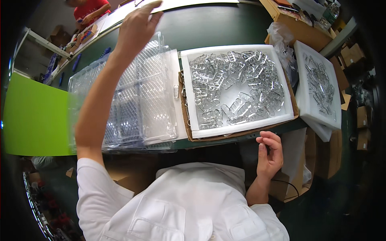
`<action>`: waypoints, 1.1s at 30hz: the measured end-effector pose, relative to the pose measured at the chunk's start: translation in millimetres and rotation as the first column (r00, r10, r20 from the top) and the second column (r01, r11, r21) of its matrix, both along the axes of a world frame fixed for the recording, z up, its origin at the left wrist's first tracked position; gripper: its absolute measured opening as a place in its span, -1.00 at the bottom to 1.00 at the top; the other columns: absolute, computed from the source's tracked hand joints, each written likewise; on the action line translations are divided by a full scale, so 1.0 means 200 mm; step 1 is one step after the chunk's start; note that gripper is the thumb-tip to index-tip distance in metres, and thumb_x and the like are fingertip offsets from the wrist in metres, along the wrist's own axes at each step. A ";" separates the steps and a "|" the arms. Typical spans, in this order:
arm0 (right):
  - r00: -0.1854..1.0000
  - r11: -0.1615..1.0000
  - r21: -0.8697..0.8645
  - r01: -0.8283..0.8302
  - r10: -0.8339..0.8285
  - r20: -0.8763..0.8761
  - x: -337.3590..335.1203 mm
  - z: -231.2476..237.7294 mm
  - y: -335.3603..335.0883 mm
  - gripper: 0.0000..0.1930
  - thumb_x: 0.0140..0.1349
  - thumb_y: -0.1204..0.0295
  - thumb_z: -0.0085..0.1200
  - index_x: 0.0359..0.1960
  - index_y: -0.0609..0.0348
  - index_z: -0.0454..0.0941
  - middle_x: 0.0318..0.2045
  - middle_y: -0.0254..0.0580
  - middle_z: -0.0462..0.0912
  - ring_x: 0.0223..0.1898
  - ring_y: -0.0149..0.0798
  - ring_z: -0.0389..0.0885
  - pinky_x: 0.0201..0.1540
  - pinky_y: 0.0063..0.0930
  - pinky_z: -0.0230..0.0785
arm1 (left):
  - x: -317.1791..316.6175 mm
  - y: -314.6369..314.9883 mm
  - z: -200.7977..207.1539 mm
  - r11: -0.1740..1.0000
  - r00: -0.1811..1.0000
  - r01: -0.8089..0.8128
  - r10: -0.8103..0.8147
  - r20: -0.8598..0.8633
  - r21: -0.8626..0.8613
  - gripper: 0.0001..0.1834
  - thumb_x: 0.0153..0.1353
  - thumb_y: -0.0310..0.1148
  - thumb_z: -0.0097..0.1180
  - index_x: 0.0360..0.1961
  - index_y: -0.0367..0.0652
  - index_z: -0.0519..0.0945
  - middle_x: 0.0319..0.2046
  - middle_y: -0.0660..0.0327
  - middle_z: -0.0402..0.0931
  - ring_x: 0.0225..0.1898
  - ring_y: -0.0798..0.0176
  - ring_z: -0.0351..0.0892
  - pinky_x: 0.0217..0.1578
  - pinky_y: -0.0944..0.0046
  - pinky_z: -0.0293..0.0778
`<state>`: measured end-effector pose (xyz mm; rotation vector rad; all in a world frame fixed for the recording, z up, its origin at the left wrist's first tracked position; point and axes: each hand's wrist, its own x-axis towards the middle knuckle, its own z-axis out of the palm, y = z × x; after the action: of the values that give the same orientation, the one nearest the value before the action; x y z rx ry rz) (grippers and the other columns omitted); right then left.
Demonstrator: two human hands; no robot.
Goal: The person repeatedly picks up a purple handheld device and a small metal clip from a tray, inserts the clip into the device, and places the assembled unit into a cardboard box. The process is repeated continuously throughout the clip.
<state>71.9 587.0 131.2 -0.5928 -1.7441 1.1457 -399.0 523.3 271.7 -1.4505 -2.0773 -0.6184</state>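
Observation:
My left hand (138, 27) reaches far over the stacked clear plastic trays (157, 96), its fingers stretched out and thumb apart, with nothing visible in it. Close to my body, my right hand (271, 154) hovers just off the front edge of a white foam tray (241, 129). Its fingers curl toward the thumb; whether something small is between them is hidden. Many shiny silver ladder-shaped metal pieces (257, 82) lie loose in the foam tray, thickest around its sides. That tray rests on a cardboard box (185, 116). A single metal piece (176, 91) lies on a white strip beside the box.
A second foam tray (317, 84) with similar pieces leans at the right, beside a crumpled plastic bag (280, 36). A bright green sheet (36, 116) spreads at the left. Blue pens (76, 62) lie on the dark green table (201, 26). A person in red (91, 12) works beyond.

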 end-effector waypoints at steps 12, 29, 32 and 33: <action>0.825 0.838 0.451 -0.307 -0.001 0.565 -0.51 0.25 0.24 -0.80 0.27 0.56 0.25 -0.07 0.22 0.68 -0.13 -0.06 0.73 -0.22 -0.07 0.76 -0.13 -0.23 0.57 | 1.85 -0.93 0.18 0.866 0.792 0.494 -0.487 -0.369 -0.082 -0.49 0.49 -0.20 -0.03 0.30 -0.34 0.50 0.30 -0.05 0.48 0.34 0.02 0.49 0.39 0.04 0.42; 0.658 0.530 0.564 -0.633 -0.016 0.753 -0.90 0.18 0.09 -0.71 0.36 0.42 0.23 0.09 0.16 0.65 0.08 -0.14 0.70 0.09 0.02 0.68 0.11 -0.16 0.51 | 1.62 -3.83 -0.95 0.042 -0.159 -0.979 0.455 0.876 -0.199 -0.69 0.54 -0.24 -0.02 0.01 -0.21 0.67 -0.38 0.25 0.72 -0.53 0.51 0.54 -0.56 0.48 0.37; 0.597 0.512 0.577 -0.637 -0.147 0.789 -0.91 0.20 0.08 -0.67 0.37 0.47 0.17 0.16 0.14 0.60 0.08 -0.08 0.69 0.06 0.06 0.69 0.11 -0.13 0.50 | 2.05 -4.06 -1.37 -0.017 -0.511 -0.827 0.437 0.740 -0.561 -0.66 0.45 -0.40 -0.03 0.13 -0.28 0.63 -0.34 0.07 0.77 -0.47 0.21 0.74 -0.48 0.24 0.59; 0.573 0.533 0.552 -0.641 -0.147 0.806 -0.93 0.18 0.09 -0.66 0.38 0.47 0.14 0.18 0.13 0.58 0.07 -0.07 0.69 0.05 0.07 0.70 0.10 -0.11 0.50 | 2.21 -4.17 -1.48 -0.062 -0.500 -0.746 0.710 0.496 -0.663 -0.62 0.36 -0.46 0.05 0.16 -0.26 0.63 -0.17 -0.06 0.75 -0.28 -0.04 0.78 -0.21 0.04 0.68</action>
<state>-114.1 605.4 166.5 -0.1741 -2.9718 0.0094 42.8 -311.5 -24.3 1.3110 -2.9040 -0.6114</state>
